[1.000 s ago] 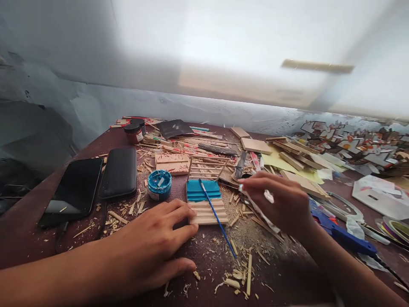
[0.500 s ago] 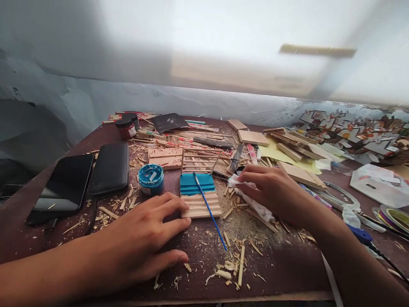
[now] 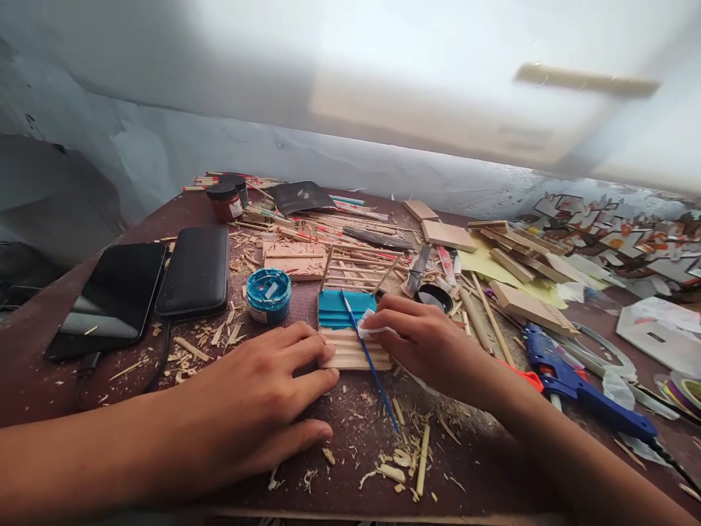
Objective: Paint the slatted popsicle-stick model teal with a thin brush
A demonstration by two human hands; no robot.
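A small wooden model bench [image 3: 350, 353] stands in the middle of the table, the back part of its ridged seat painted blue and its front part bare wood. My left hand [image 3: 274, 387] lies with fingers spread, its fingertips touching the bench's left front edge. A white tissue [image 3: 368, 321] is pinched in my right hand [image 3: 432, 343], over the right side of the seat. Across the bench lies a thin blue paintbrush [image 3: 377, 383], its tip on the painted part and its handle end toward me. The open jar of blue paint [image 3: 268, 296] is left of the bench.
A phone [image 3: 112, 296] and a black case [image 3: 194, 274] lie at left. On the right are a blue glue gun [image 3: 580, 387], wood blocks [image 3: 531, 307] and a black jar lid [image 3: 434, 296]. Wood shavings [image 3: 391, 471] and sticks litter the table; dark red jars [image 3: 224, 202] stand behind.
My right hand has moved left with the tissue, from beside the bench to over its seat. The view has shifted slightly, bringing the glue gun into fuller sight. My left hand stays at the bench.
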